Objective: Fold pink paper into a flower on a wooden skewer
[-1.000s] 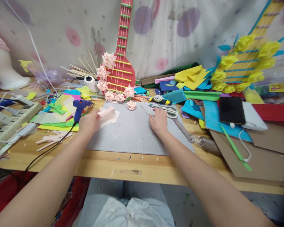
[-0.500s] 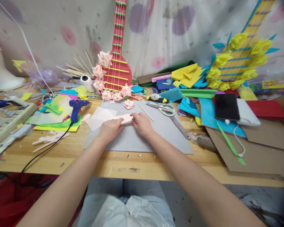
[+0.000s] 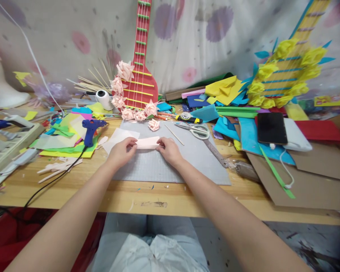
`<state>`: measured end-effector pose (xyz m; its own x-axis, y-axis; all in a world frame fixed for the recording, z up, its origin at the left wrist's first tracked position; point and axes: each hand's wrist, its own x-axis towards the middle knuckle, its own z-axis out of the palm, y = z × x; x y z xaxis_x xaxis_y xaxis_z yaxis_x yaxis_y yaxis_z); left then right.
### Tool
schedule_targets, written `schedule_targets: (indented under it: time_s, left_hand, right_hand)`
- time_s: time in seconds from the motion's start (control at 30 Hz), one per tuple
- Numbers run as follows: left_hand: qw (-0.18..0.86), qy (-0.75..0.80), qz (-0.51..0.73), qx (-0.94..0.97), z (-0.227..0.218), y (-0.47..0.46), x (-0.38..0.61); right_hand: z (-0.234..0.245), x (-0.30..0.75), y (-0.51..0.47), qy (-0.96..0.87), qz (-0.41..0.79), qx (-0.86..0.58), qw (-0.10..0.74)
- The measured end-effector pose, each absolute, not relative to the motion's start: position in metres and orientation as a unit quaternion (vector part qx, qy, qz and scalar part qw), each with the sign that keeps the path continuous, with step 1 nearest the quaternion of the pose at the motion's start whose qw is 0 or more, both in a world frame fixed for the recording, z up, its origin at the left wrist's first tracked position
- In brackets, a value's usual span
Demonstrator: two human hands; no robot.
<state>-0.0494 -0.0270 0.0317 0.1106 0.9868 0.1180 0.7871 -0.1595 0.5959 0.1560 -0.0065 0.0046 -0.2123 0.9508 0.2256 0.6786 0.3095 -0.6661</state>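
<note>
Compared with half a second ago, the left hand (image 3: pixel 120 151) and right hand (image 3: pixel 168 149) have raised the pale pink paper strip (image 3: pixel 147 142) slightly off the grey cutting mat (image 3: pixel 172 168), which lies on the wooden tabletop (image 3: pixel 73 189). A blue glue gun (image 3: pixel 90 128) lies to the left. White-handled scissors (image 3: pixel 200 131) and a black phone (image 3: pixel 272 128) lie to the right, before a flowered cloth backdrop (image 3: pixel 215 34). Each hand pinches one end of the strip, thumbs facing inward, forearms converging over the mat.
</note>
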Motion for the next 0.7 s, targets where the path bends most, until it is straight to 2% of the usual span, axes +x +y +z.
schedule_targets:
  time_s: [0.33,0.7]
  left_hand:
    - [0.241,0.648,0.299,0.658,0.034,-0.026,-0.043]
    - [0.221,0.670,0.334,0.626,0.027,-0.026,-0.043]
  right_hand:
    - [0.004,0.154,-0.005,-0.764,0.221,-0.529,0.297]
    - [0.005,0.140,-0.013,-0.787,0.179,-0.516,0.288]
